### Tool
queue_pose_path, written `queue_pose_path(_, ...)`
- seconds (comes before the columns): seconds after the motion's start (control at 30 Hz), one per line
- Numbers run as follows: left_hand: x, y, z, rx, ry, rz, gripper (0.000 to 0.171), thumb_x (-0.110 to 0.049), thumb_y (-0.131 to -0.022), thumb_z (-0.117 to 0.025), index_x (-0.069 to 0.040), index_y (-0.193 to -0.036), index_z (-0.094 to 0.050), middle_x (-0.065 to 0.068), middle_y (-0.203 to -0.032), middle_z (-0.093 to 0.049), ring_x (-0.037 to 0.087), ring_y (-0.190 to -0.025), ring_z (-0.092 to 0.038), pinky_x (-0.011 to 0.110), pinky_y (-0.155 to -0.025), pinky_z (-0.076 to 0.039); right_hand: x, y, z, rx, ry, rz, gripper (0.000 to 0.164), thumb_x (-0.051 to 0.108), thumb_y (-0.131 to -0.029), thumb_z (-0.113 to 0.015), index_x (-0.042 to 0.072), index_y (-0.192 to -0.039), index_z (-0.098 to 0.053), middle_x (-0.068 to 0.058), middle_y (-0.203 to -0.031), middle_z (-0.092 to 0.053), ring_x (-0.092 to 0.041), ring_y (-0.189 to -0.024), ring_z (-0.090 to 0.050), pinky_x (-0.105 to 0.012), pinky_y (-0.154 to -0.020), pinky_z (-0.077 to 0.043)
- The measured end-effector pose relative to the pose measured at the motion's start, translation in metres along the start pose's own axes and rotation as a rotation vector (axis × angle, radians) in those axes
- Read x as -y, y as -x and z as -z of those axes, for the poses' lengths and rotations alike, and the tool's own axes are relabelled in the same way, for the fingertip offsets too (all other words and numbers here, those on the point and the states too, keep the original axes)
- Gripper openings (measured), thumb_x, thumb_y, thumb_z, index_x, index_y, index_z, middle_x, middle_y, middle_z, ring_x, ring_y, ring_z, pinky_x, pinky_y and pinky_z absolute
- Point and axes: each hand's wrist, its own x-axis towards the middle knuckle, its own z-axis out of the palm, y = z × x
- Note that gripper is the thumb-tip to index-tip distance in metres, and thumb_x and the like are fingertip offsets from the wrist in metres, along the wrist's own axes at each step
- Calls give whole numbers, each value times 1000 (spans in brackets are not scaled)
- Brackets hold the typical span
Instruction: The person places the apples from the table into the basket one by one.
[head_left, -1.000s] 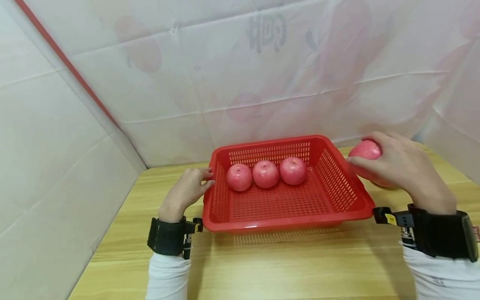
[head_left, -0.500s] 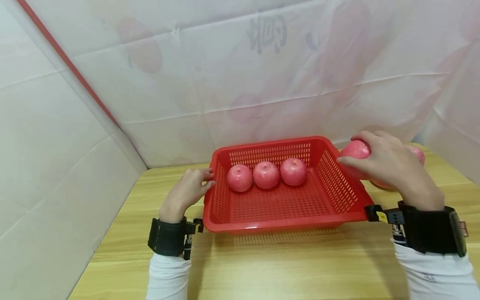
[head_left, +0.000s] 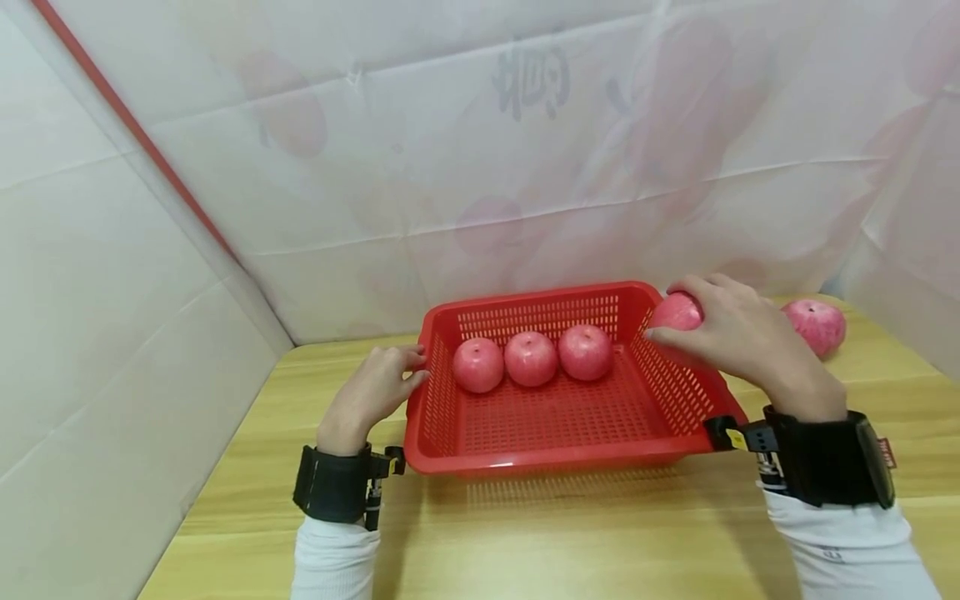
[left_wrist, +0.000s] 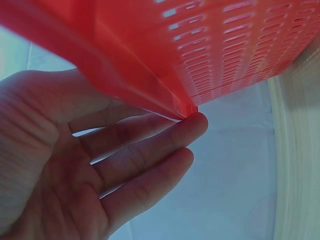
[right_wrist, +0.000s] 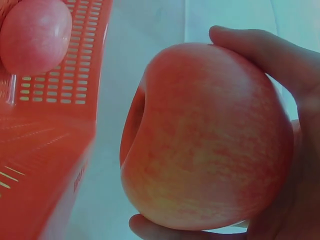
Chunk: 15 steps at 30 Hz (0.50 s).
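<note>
A red plastic basket with slotted sides stands on the table, and three pink-red apples sit in a row inside it. At its left rim is my left hand, with loosely extended fingers touching the edge. The left wrist view shows the fingertips against the rim, which hides part of the thumb. My right hand grips another apple above the basket's right side. In the right wrist view, finger and thumb span that apple's sides, and its hollowed end faces the basket.
One more apple lies on the wooden table, right of the basket. White printed sheeting closes off the back and sides. Each wrist wears a black strap with a small camera.
My right hand has carried its apple leftward to over the basket's right rim, uncovering the apple on the table behind it. The left hand has kept its place at the left rim.
</note>
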Motion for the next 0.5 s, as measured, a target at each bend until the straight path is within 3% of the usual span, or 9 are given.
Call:
queue_pose_path(0.27,-1,1,0,3,11,22,22,-9,-83,-63,-1,-103,-66,18,-113,-59,21,-89,-60,35,-70,-54,6,-11,-4,61,0,18,68,60,-76,-58,11,-121,-49,-21,-121,-45,-39,-101,-41,-60,-72,-45)
queue_pose_path(0.5,-2,2,0,11,25,40,23,-10,-83,-63,-2,-104,-65,18,-113,-59,16,-80,-61,31,-66,-54,12,-19,-8,61,18,74,65,54,-75,-62,10,-121,-50,-21,-119,-46,-38,-101,-43,-60,-76,-42)
